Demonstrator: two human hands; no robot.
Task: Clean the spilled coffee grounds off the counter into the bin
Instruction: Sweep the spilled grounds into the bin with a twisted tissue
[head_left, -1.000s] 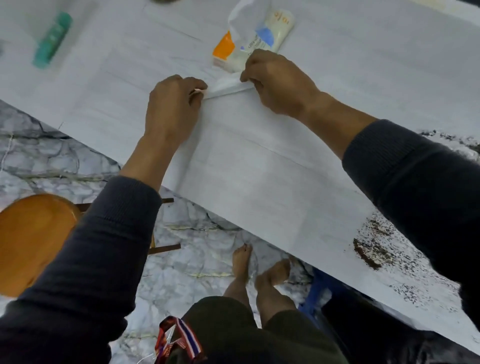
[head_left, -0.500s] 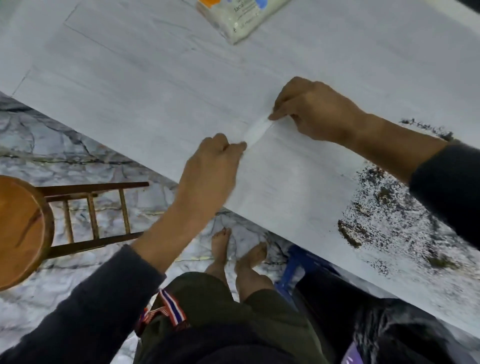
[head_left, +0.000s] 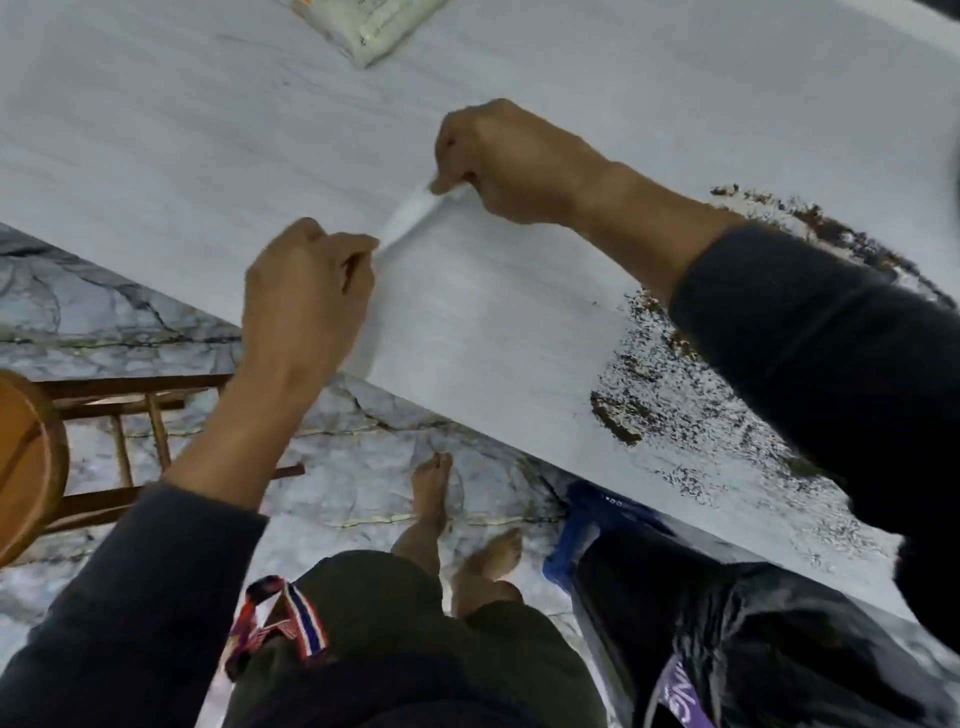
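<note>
White counter (head_left: 182, 156), spilled grounds (head_left: 649, 395), both hands' fingers (head_left: 358, 249) pinching a tissue (head_left: 410, 213), black-lined bin (head_left: 753, 623) below.

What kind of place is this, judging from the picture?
Probably a home kitchen or dining corner, though little shows: a pale counter with spilled coffee grounds, a marble-patterned floor, a wooden stool, and a bin with a black bag below.
</note>
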